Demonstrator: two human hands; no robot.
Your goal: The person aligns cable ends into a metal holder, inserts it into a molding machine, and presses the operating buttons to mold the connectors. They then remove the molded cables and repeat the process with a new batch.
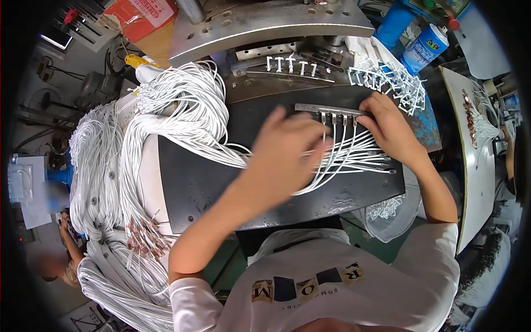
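Observation:
A narrow metal bar (315, 108) lies on the black work board (193, 188), with several white cables' metal end connectors (345, 119) lined up along its near edge. My right hand (394, 130) pinches the bar's right end between thumb and fingers. Over the cables, left of the bar's middle, my left hand (290, 149) is smeared by motion, so its finger grip is unclear. More white cables (354, 152) fan out to the right beneath it, their loose metal ends lying on the board.
A thick bundle of white cables (182, 99) covers the left side. Behind the board stands a metal press (271, 33) with white T-shaped plastic parts (290, 63) at its base. More white plastic pieces (406, 91) pile at right, near a blue spray can (425, 48). Other people work at both sides.

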